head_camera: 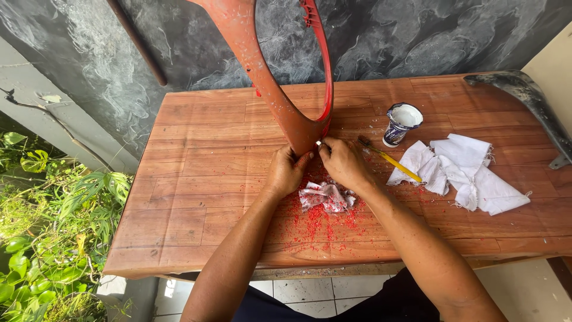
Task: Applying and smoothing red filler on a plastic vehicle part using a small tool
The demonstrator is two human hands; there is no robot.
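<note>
Left hand (286,170) grips the red plastic fairing panel (280,89) at its lower tip, standing on the wooden table (196,179); right hand (342,162) pinches a small scraper there. Panel may tip or scraper slip; paint tin (401,123) right of it could topple.

Tabletop (196,179): reddish wood-grain boards, set against a dark wall.
On it: red panel (280,101) standing on its tip, stained rag (325,197), red flakes (322,223), small cup (402,123), yellow-handled brush (390,159), white cloths (465,173), grey curved part (536,101).
</note>
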